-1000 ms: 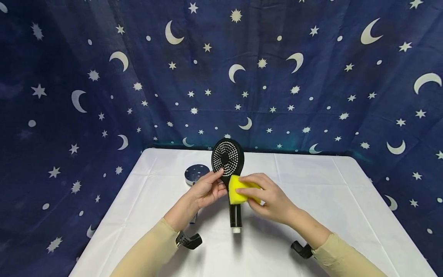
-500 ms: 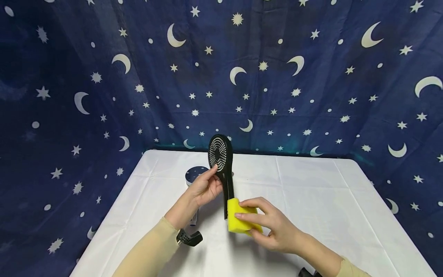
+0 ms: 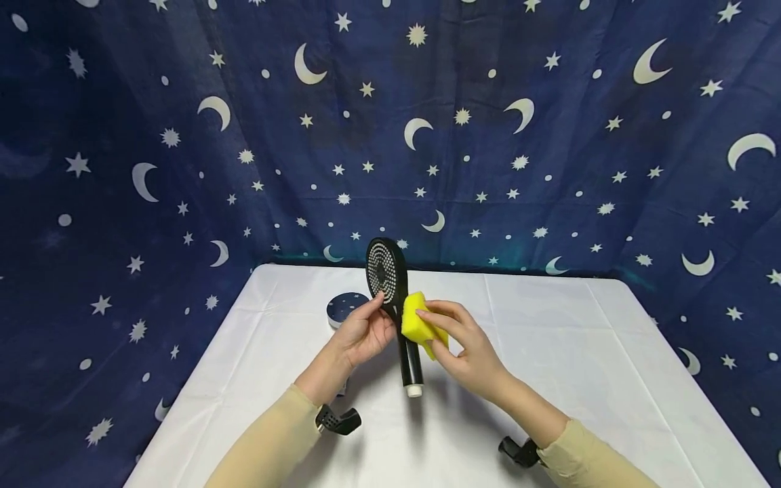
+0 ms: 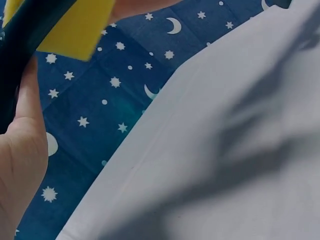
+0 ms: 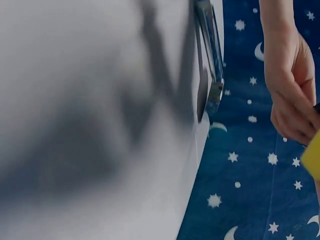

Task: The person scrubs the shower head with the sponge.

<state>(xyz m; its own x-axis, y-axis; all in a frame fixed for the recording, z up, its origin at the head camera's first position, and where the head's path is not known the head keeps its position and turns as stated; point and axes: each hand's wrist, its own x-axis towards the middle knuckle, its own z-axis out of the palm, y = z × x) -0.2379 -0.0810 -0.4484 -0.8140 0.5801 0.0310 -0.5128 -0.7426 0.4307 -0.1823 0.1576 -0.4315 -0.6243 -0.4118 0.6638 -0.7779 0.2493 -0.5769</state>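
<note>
A white-covered desk stands before a star-and-moon curtain. Above it my left hand pinches the black shower head upright at its neck. My right hand grips a yellow sponge against the handle. I read no lettering; a chrome shower head lies partly hidden behind the left hand.

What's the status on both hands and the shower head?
Left hand holds black shower head upright. Right hand presses yellow sponge against its neck. Round chrome piece lies behind, clear of both.
</note>
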